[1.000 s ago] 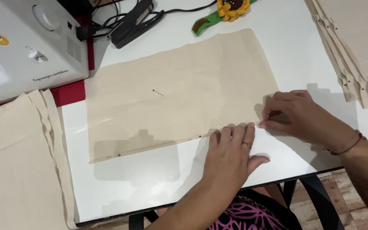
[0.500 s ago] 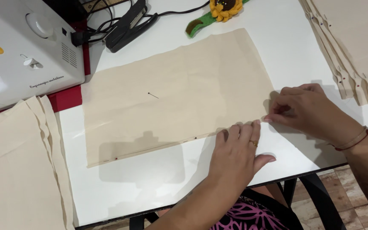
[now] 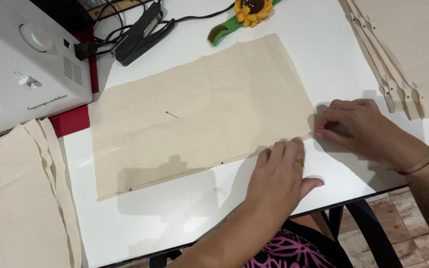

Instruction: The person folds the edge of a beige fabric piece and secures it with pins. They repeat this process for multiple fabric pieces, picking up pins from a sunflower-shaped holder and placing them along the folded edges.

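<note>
**Two hands at the folded hem of a beige cloth panel**

Two bare hands work along the near edge of a rectangular beige fabric panel [image 3: 199,106] lying flat on the white tabletop [image 3: 175,213]. Far to the left of the hands sits a white sewing machine [image 3: 26,64], with a stack of folded beige fabric pieces [image 3: 16,198] below it. A loose pin [image 3: 172,114] lies on the panel, up and left of the hands, and small red-headed pins [image 3: 222,162] stud the folded hem just left of the left hand. The left hand [image 3: 279,173] lies flat and unclenched, fingers pressing on the hem, a ring on one finger. Just to its right, the right hand [image 3: 356,124] pinches the panel's near right corner between fingertips; whether it grips a pin there cannot be told. Above the hands rests a sunflower-shaped pincushion [image 3: 251,10]. Beyond the right hand lies a pile of pinned beige strips [image 3: 398,59].
</note>
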